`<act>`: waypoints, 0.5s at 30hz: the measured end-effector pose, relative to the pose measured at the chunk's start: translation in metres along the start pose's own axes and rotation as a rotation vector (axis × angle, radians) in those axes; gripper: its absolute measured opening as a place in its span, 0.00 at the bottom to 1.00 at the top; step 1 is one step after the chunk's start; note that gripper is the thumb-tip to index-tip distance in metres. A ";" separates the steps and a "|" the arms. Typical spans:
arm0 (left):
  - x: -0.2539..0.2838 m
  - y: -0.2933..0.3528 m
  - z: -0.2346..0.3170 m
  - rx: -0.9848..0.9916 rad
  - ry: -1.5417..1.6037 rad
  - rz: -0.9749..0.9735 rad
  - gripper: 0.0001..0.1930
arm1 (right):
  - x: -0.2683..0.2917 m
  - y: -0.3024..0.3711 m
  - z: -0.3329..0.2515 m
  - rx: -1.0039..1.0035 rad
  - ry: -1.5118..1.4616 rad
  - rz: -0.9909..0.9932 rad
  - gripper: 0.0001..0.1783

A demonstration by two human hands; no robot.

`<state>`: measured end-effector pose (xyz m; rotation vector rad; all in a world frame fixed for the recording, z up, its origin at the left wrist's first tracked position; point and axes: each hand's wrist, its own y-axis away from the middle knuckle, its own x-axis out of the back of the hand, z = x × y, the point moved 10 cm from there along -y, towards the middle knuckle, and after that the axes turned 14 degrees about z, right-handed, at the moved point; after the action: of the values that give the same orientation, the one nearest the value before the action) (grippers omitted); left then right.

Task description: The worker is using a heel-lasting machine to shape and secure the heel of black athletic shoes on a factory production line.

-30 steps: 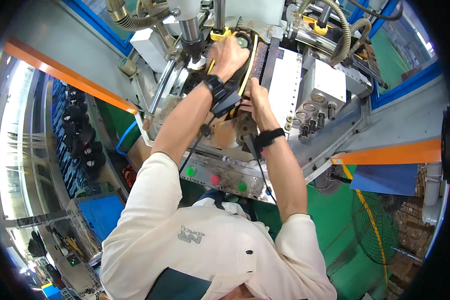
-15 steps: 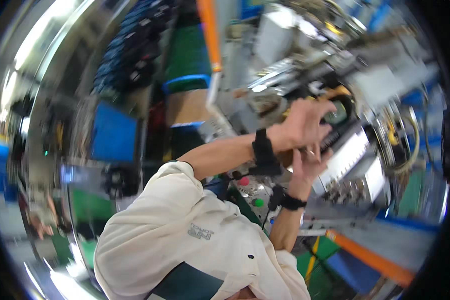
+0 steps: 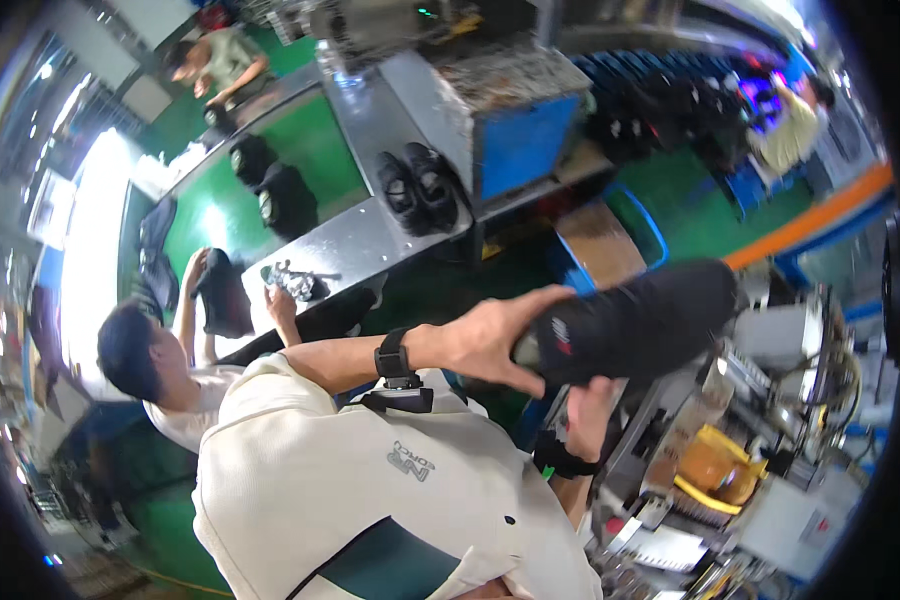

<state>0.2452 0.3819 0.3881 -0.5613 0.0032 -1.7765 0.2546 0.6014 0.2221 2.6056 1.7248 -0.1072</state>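
A black fabric shoe (image 3: 635, 320) with a small pale-and-red mark on its side is held up in front of me, lengthwise to the right. My left hand (image 3: 490, 343) grips its near-left end, thumb and fingers on opposite sides. From below, my right hand (image 3: 588, 415) supports the same shoe; part of its fingers is hidden behind it. Both wrists wear black straps. A machine (image 3: 720, 470) with a yellow-orange part stands below and right of the shoe.
A metal workbench (image 3: 355, 235) with a green belt carries black shoes (image 3: 417, 188). A co-worker (image 3: 185, 370) sits at my left, handling a dark piece. More people are farther off. A blue-rimmed bin (image 3: 610, 240) and an orange rail (image 3: 810, 215) lie beyond the shoe.
My view has swung left, away from the machine, bringing the workbench and co-workers into sight. The shoe, formerly blurred beside the machine between my hands, is now held up away from it.
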 end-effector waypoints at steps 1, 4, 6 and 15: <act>0.029 0.006 -0.022 0.157 0.066 0.132 0.57 | -0.034 0.001 0.007 -0.264 -0.191 0.062 0.27; 0.129 0.055 -0.078 0.509 0.223 0.385 0.49 | -0.200 0.006 -0.076 -0.052 0.064 -0.825 0.28; 0.184 0.100 -0.100 0.673 0.469 0.678 0.42 | -0.279 0.019 -0.104 -0.021 0.362 -1.034 0.36; 0.412 0.199 -0.291 0.743 0.487 1.511 0.27 | -0.552 -0.108 -0.330 0.762 0.237 -0.966 0.31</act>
<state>0.2483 -0.1358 0.2254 0.4125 0.0796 -0.2961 -0.0432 0.1528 0.5899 1.8106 3.4006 -0.5674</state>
